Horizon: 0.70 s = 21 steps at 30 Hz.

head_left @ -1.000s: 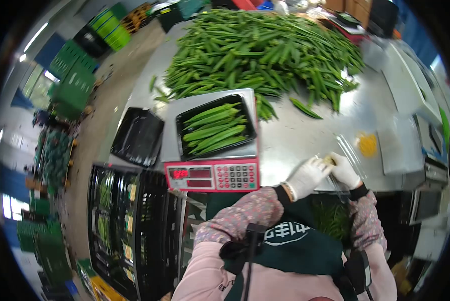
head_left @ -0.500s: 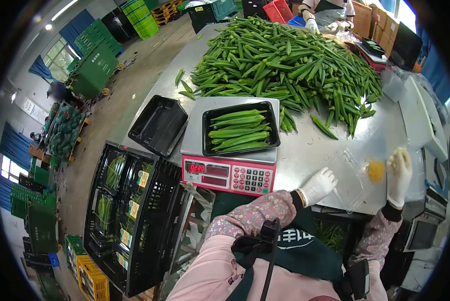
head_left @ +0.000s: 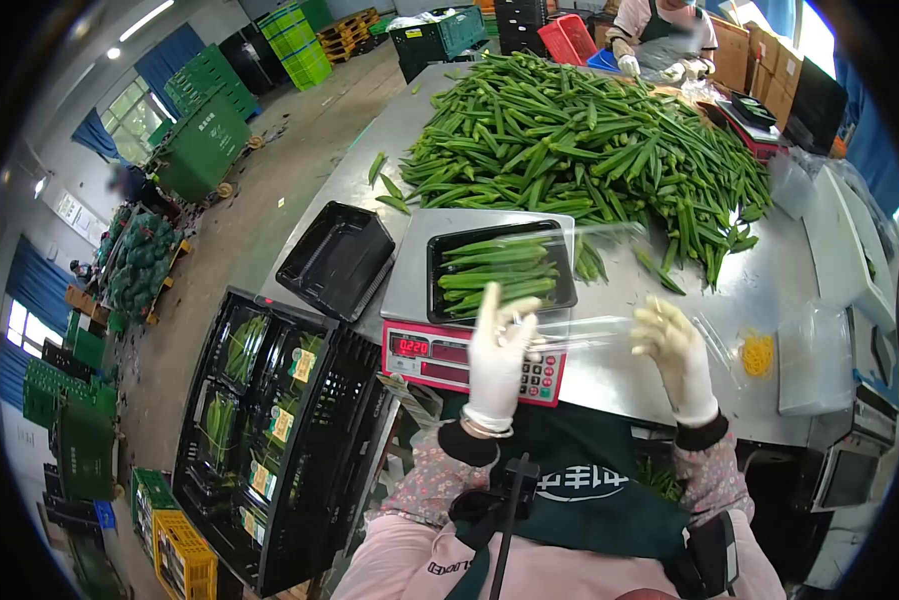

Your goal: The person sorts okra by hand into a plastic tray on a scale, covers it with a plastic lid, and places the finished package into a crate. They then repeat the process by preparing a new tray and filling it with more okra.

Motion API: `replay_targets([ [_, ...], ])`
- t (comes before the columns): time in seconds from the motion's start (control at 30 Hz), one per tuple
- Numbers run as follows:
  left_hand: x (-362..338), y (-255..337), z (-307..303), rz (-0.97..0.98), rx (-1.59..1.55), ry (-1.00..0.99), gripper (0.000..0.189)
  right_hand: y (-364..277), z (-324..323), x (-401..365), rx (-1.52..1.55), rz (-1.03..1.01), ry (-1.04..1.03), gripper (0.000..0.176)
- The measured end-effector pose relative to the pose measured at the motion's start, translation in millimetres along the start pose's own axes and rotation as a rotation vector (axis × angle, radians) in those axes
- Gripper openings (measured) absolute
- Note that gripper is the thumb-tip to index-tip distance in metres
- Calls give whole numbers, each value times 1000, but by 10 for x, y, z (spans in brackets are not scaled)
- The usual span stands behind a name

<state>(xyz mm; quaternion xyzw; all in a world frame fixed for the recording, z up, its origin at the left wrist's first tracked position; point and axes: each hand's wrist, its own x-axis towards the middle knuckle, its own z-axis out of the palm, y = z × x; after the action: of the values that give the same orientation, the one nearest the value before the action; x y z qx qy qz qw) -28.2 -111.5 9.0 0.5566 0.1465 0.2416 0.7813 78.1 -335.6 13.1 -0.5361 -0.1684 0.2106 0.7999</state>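
Note:
Between my gloved hands stretches a clear plastic bag (head_left: 601, 330), smeared by motion. My left hand (head_left: 501, 352) pinches its left side, in front of the scale's keypad. At the other side my right hand (head_left: 669, 345) grips it with curled fingers. Just beyond, okra pods (head_left: 494, 272) lie in rows in a black tray (head_left: 439, 309), partly seen through the plastic. That tray rests on the pan of a red digital scale (head_left: 424, 352), whose display reads 0.220. To the right of my right hand sits a small pile of yellow rubber bands (head_left: 756, 353).
A large okra heap (head_left: 579, 140) covers the table's far side. Left of the scale are an empty black tray (head_left: 336, 260) and a black crate (head_left: 269, 440) with packed okra. Clear plastic bags (head_left: 814, 360) lie at right. A co-worker (head_left: 669, 40) stands across the table.
My left hand has moved left and up from the table, and my right hand has come left from beside the rubber bands. The plastic is now lifted between them. The view has shifted slightly.

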Motion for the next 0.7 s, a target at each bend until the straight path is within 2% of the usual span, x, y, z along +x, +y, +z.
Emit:
replay_targets([
  [0.07,75,29,-153,145,7,83,73,84,59,281,-13,79,130,50],
  [0.1,123,31,-226,208,-4,97,72,118,143,380,-18,72,126,50],
  [0.17,175,106,-266,288,111,118,70,234,390,549,-313,-40,15,56],
  [0.23,283,102,-342,443,393,221,66,428,518,707,-375,-22,19,58],
  [0.27,330,98,-416,452,388,223,66,472,558,756,-408,20,33,57],
  [0.33,408,72,-605,544,1017,317,61,567,597,801,-484,-14,69,58],
  [0.43,506,-17,-783,443,994,280,58,580,702,815,-600,-34,145,58],
  [0.6,584,-47,-864,359,560,261,46,479,814,844,-883,-98,154,60],
  [0.63,586,-93,-871,358,558,263,46,483,815,858,-886,-99,153,60],
  [0.7,594,-172,-897,490,662,356,46,517,817,897,-966,-175,117,62],
])
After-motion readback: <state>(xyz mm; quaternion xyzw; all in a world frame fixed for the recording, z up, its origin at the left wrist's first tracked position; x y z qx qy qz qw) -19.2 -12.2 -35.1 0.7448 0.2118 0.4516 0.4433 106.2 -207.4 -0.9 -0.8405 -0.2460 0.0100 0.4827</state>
